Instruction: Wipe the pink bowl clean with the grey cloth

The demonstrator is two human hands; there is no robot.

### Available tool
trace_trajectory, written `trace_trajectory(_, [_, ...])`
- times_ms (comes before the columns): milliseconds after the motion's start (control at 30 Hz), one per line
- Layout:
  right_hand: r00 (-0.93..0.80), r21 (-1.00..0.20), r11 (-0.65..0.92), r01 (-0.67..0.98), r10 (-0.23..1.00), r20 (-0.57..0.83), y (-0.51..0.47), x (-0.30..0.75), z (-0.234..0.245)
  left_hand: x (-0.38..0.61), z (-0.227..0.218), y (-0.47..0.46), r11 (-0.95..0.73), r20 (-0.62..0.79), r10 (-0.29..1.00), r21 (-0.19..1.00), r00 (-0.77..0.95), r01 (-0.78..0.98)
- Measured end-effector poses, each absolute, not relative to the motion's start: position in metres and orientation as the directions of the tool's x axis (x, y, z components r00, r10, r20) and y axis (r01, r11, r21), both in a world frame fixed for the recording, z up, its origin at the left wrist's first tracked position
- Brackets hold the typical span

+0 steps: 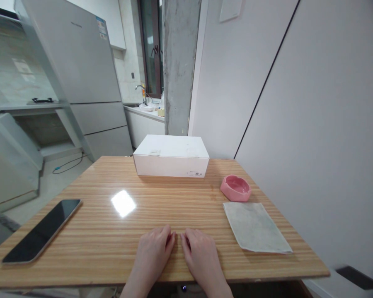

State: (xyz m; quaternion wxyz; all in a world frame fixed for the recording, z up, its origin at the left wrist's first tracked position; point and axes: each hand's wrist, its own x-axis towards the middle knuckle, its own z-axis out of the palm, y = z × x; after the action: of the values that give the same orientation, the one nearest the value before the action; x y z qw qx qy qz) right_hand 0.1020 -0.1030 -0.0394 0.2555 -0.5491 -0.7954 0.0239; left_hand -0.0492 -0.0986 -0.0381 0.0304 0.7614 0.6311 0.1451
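Note:
My left hand (153,250) and my right hand (200,254) lie palm down, side by side, on the wooden table (112,244) near its front edge. Their fingers stretch flat toward each other and almost touch, and neither hand holds anything. A closed white cardboard box (171,156) stands at the table's far edge, straight ahead of my hands. Right of my right hand lies a folded grey cloth (255,226). Just beyond the cloth sits a pink ashtray (235,188).
A dark phone (43,230) lies face up at the table's left front corner. A white wall runs along the table's right side. Beyond the table stand a grey fridge (81,70), a concrete pillar (180,66) and a counter with a sink tap (141,93).

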Motion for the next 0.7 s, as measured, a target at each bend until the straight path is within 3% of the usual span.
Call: trace_trajectory(700, [-0.263,-0.323,0.382,0.866,0.897,0.354,-0.1027,0.102,-0.0404,-0.049,-0.0373,-0.0995,-0.195,0.162,0.974,0.243,0.159,0.95])
